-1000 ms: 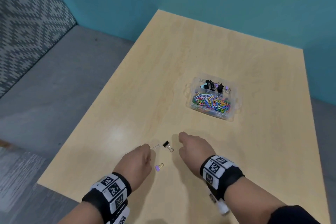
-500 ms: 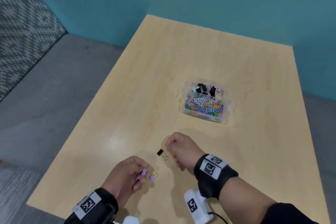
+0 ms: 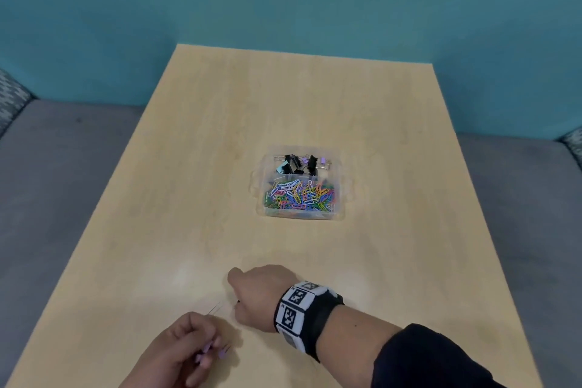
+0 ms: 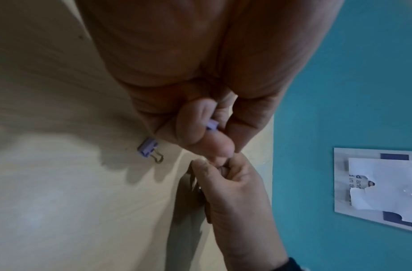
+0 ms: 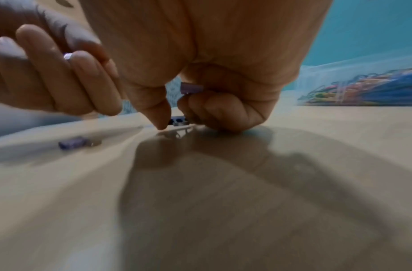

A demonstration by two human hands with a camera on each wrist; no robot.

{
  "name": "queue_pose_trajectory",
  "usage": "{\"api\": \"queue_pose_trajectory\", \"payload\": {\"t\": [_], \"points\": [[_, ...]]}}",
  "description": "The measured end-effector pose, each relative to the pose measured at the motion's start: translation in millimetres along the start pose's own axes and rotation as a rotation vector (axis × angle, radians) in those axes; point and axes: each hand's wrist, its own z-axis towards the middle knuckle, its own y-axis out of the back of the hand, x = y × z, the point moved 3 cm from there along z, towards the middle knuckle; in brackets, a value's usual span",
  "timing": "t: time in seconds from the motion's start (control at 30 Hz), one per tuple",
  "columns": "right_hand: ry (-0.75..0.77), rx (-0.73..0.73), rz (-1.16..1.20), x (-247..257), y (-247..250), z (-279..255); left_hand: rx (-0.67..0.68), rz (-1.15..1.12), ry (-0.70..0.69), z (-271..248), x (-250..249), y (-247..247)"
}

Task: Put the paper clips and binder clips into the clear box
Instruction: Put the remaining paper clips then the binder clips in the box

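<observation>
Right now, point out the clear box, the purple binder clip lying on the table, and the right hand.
clear box (image 3: 256, 186): head view, left wall by the handle.
purple clip (image 4: 147, 147): left wrist view, its purple body on the table.
right hand (image 3: 261, 291): head view, back of the hand.

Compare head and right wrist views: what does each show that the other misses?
Head only: binder clips in the far compartment of the box, the right wristband. Right wrist only: a purple clip tucked in curled fingers of the right hand, a black clip on the table by its thumb tip. Both: the left hand pinching a second purple clip, a loose purple clip on the table, paper clips in the box.
</observation>
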Motion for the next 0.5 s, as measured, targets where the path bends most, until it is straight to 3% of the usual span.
{"api": "queue_pose_trajectory", "payload": {"t": [0.13, 0.23, 0.33, 0.43, 0.5], "points": [[-0.096, -0.002, 0.157, -14, 40, -7, -0.056, 0.069, -0.024, 4, -5, 0], [-0.149, -0.078, 0.156, -38, 87, -4, -0.249, 0.530, -0.107, -1, -6, -5], [-0.231, -0.189, 0.003, -74, 135, 11, -0.443, 1.003, -0.163, -4, -3, -16], [-0.289, -0.253, -0.094, -103, 171, 28, -0.423, 1.363, -0.056, 4, 4, -23], [-0.297, -0.259, -0.122, -116, 183, 38, -0.387, 1.478, -0.088, 7, 5, -27]]}}
